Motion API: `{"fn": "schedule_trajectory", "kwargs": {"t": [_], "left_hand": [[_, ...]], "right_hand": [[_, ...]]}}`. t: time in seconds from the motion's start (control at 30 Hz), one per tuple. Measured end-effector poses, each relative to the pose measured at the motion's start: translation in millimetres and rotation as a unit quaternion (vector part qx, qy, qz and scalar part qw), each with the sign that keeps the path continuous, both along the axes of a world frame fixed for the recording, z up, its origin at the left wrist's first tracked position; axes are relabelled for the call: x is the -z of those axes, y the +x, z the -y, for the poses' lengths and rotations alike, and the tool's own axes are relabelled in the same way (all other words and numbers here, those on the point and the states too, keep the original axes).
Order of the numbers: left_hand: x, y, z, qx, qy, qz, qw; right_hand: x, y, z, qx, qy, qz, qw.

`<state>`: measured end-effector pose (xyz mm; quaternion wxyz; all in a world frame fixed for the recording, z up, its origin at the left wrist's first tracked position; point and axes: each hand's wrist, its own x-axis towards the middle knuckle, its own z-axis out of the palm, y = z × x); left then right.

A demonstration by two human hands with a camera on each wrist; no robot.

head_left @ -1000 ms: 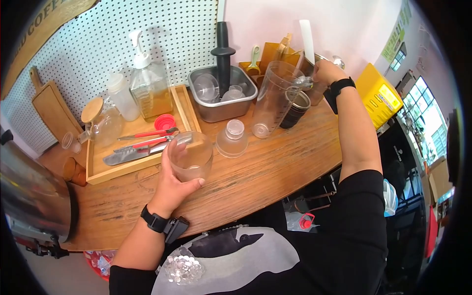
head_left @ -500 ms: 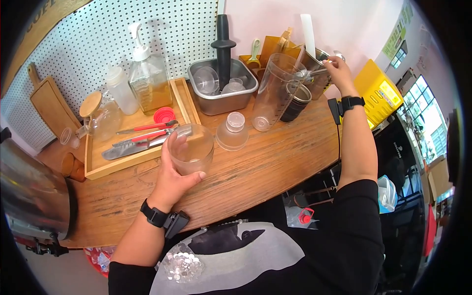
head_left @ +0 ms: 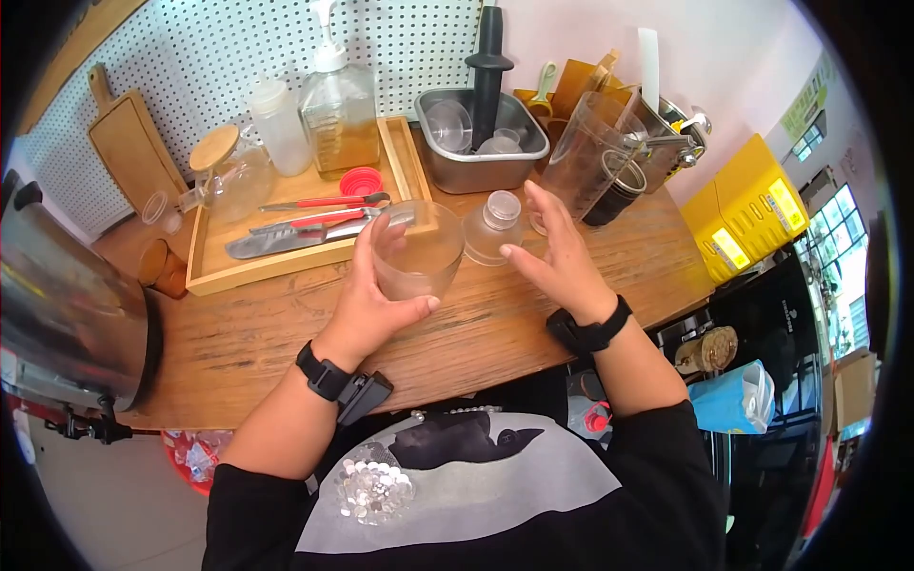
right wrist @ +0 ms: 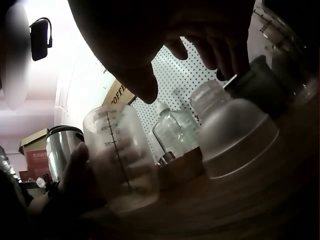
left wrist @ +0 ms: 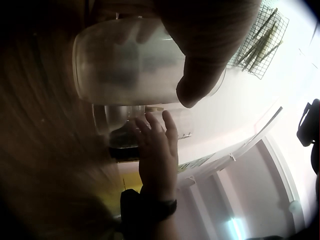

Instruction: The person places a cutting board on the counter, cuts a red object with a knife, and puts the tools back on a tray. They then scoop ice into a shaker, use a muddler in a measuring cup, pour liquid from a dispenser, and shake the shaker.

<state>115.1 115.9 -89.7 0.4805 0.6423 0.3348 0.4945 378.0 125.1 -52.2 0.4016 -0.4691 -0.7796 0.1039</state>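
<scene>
From my end of the feed, the wooden tabletop (head_left: pixel 457 343) is the biggest thing in front of me, and I take the wooden tray (head_left: pixel 286 267) as my landmark. The pump bottle (head_left: pixel 338 105) stands at the tray's back; the metal container (head_left: pixel 476 174) sits just beside its right end, and the tall clear pitcher (head_left: pixel 583 143) farther off that same side.

My left hand (head_left: pixel 367 306) is at the tray's front right corner, fingers curled round the far wall of the clear cup (head_left: pixel 421 255) and thumb along the near wall. The cup is roughly upright, mouth up, with a slight lean; I can't tell whether its base touches the wood.

My right hand (head_left: pixel 571 265) is out beyond the tray's right end, fingers spread, thumb well clear of them, holding nothing. The clear domed piece (head_left: pixel 490 238) stands between cup and right hand, right of the tray, long axis upright and narrow neck on top. I judge this the relation that counts: it lies just left of my right fingers and thumb, and that hand is the free one. The right wrist view shows a gap between thumb and neck.

Smallest, inside the tray: a knife (head_left: pixel 262 246) and a red ring-shaped piece (head_left: pixel 361 181).
</scene>
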Motion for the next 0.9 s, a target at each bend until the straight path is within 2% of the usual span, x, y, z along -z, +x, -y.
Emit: {"fn": "schedule_trajectory", "kwargs": {"t": [0.17,0.3,0.37,0.4,0.47,0.53,0.57,0.63,0.67,0.77,0.8,0.87,0.9], "left_hand": [[4,-1,-1,-0.014,0.025,0.007,1.0],[0,2,1,-0.002,0.03,-0.018,0.999],[-2,2,3,-0.002,0.03,-0.028,0.999],[-2,2,4,0.0,0.032,-0.041,0.999],[-6,3,6,0.0,0.026,-0.035,0.999],[-9,3,5,-0.004,0.026,-0.028,0.999],[-9,3,5,-0.003,0.027,-0.037,0.999],[-6,2,3,-0.012,0.05,-0.058,0.997],[-3,2,3,-0.015,0.052,-0.054,0.997],[-2,3,3,-0.011,0.049,-0.034,0.998],[-2,3,2,-0.015,0.053,-0.033,0.998],[-3,3,1,-0.007,0.041,-0.05,0.998],[-4,2,2,-0.004,0.032,-0.045,0.998]], "right_hand": [[7,-15,-26,0.015,0.045,0.053,0.997],[-13,-33,-46,0.016,0.102,0.067,0.992],[-32,-50,-69,0.005,0.129,-0.076,0.989],[-38,-59,-85,0.005,0.127,-0.073,0.989],[-55,-74,-125,0.048,0.08,-0.231,0.968],[-65,-78,-170,0.108,0.069,-0.235,0.963],[-72,-79,-184,0.104,0.071,-0.232,0.964],[-86,-78,-208,0.223,0.114,-0.166,0.954],[-88,-74,-223,0.219,0.117,-0.164,0.955],[-87,-64,-255,0.332,0.103,-0.129,0.929],[-88,-61,-260,0.327,0.106,-0.129,0.93],[-90,-54,-265,0.296,-0.005,-0.141,0.945],[-88,-52,-268,0.314,0.0,-0.122,0.942]]}}
